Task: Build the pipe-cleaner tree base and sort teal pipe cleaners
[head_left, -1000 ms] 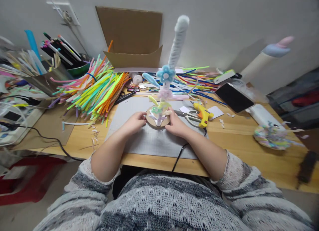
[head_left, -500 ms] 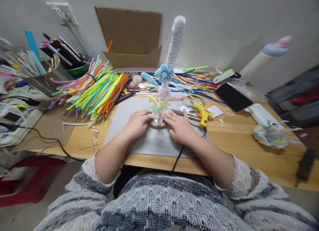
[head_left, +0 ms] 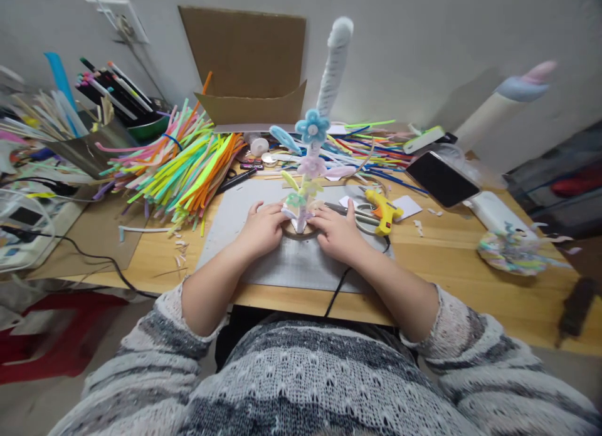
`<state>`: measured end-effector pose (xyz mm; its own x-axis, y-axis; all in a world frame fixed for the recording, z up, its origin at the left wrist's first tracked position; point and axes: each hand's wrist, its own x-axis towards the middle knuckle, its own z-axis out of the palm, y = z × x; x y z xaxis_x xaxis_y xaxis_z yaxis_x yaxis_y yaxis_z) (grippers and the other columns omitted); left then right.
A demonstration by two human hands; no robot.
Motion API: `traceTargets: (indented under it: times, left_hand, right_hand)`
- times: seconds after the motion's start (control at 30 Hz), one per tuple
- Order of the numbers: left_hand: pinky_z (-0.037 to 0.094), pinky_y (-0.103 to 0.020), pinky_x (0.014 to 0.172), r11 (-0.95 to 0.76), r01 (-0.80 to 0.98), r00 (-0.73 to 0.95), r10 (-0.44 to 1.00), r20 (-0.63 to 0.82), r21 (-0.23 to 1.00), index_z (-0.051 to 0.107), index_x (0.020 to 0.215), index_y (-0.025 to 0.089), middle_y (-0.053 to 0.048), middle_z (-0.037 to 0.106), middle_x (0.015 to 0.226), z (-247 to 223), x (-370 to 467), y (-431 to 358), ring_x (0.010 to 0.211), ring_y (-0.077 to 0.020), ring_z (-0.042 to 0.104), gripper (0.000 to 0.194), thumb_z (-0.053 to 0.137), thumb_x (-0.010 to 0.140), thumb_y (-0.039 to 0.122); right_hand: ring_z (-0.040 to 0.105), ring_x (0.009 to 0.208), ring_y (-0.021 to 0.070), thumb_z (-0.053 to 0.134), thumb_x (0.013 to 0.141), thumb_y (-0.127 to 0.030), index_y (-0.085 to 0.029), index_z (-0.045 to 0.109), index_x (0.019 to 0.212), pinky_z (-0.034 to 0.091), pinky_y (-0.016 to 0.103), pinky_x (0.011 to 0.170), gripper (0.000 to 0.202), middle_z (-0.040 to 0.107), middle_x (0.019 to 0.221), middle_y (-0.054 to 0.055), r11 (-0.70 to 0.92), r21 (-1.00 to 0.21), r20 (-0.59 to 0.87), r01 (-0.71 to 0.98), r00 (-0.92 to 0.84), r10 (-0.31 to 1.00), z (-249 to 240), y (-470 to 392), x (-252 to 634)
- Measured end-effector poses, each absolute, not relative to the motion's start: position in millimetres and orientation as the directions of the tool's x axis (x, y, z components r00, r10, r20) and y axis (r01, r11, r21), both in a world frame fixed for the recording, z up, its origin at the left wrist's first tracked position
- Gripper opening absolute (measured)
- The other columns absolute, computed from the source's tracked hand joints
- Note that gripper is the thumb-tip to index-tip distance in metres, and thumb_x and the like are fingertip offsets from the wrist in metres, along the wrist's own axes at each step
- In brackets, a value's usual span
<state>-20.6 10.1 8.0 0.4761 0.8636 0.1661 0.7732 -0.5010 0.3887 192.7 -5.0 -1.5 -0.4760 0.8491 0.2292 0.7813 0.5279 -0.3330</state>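
Observation:
A pipe-cleaner flower tower (head_left: 313,163) stands upright on a round base (head_left: 301,233), in the middle of a grey cutting mat (head_left: 291,270). Its tall white stem carries a blue flower, with pink, yellow and green flowers and leaves lower down. My left hand (head_left: 261,229) grips the base from the left, fingertips at the lowest leaves and thumb lifted away. From the right, my right hand (head_left: 339,234) holds the same base, its fingers against the lower petals and its thumb raised. Just beyond the right hand lie scissors (head_left: 364,218) and a yellow glue gun (head_left: 384,211).
At the left lies a big bundle of coloured pipe cleaners (head_left: 188,166), beside pots of sticks and pens (head_left: 117,94). More loose pipe cleaners (head_left: 362,150) run along the wall. A phone (head_left: 443,179) and a pastel fluffy piece (head_left: 510,251) are at the right. A black cord (head_left: 337,292) crosses the mat's front.
The tower has turned slightly between my hands, its upper part shifting a little to the right. My left thumb has lifted away from the fingers. The whole view has shifted slightly.

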Motion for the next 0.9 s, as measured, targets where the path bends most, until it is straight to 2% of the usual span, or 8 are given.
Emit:
traceTargets:
  times: [0.27, 0.5, 0.6, 0.7, 0.8, 0.9]
  left_hand:
    - [-0.001, -0.045, 0.112, -0.495, 0.737, 0.451, 0.867, 0.21, 0.46, 0.069, 0.095, 0.03, -0.001, 0.064, 0.115, 4, -20, 21, 0.116, -0.022, 0.049, 0.047, 0.043, 0.068, 0.001]
    - [-0.003, -0.047, 0.111, -0.502, 0.682, 0.407, 0.865, 0.294, 0.532, 0.07, 0.091, 0.028, -0.003, 0.065, 0.111, -3, -14, 13, 0.12, -0.0238, 0.046, 0.041, 0.045, 0.07, 0.002]
    - [0.002, -0.048, 0.109, -0.477, 0.695, 0.371, 0.879, 0.3, 0.538, 0.069, 0.093, 0.028, -0.004, 0.065, 0.11, -3, -14, 11, 0.122, -0.0247, 0.044, 0.035, 0.048, 0.073, 0.007]
    - [0.014, -0.047, 0.106, -0.472, 0.706, 0.349, 0.881, 0.321, 0.529, 0.068, 0.094, 0.025, -0.006, 0.063, 0.113, -2, -15, 11, 0.119, -0.0261, 0.045, 0.023, 0.056, 0.076, 0.018]
    - [0.03, -0.041, 0.097, -0.502, 0.642, 0.408, 0.864, 0.296, 0.58, 0.068, 0.093, 0.021, -0.007, 0.065, 0.102, -2, -15, 14, 0.105, -0.0255, 0.052, 0.021, 0.064, 0.074, 0.03]
    - [0.038, -0.034, 0.085, -0.496, 0.561, 0.47, 0.85, 0.238, 0.662, 0.068, 0.087, 0.019, -0.005, 0.066, 0.084, -4, -11, 16, 0.085, -0.0209, 0.057, 0.019, 0.065, 0.075, 0.033]
  right_hand:
    - [0.043, 0.126, 0.03, 0.045, 0.07, -0.007, -0.03, 0.06, 0.116, -0.011, 0.071, 0.1, 0.054, 0.06, 0.125, 0.004, 0.52, -0.328, 0.223, 0.789, -0.47, 0.854, -3, -4, 195]
    - [0.042, 0.128, 0.0304, 0.044, 0.07, -0.007, -0.03, 0.06, 0.117, -0.009, 0.071, 0.1, 0.055, 0.059, 0.127, 0.004, 0.519, -0.318, 0.242, 0.794, -0.461, 0.854, -5, -7, 193]
    - [0.042, 0.128, 0.0293, 0.044, 0.071, -0.007, -0.03, 0.061, 0.114, -0.011, 0.07, 0.1, 0.052, 0.06, 0.125, 0.003, 0.517, -0.321, 0.253, 0.794, -0.454, 0.854, -5, -7, 192]
    - [0.042, 0.128, 0.0281, 0.044, 0.072, -0.007, -0.03, 0.061, 0.113, -0.014, 0.069, 0.1, 0.05, 0.06, 0.126, 0.003, 0.527, -0.319, 0.274, 0.787, -0.456, 0.847, -5, -7, 192]
    - [0.042, 0.127, 0.0286, 0.044, 0.072, -0.008, -0.029, 0.061, 0.112, -0.013, 0.07, 0.099, 0.048, 0.059, 0.126, 0.004, 0.532, -0.32, 0.286, 0.784, -0.456, 0.843, -7, -6, 192]
    - [0.042, 0.127, 0.029, 0.044, 0.071, -0.009, -0.029, 0.062, 0.111, -0.013, 0.071, 0.098, 0.048, 0.061, 0.124, 0.004, 0.537, -0.323, 0.286, 0.779, -0.46, 0.84, -7, -5, 192]
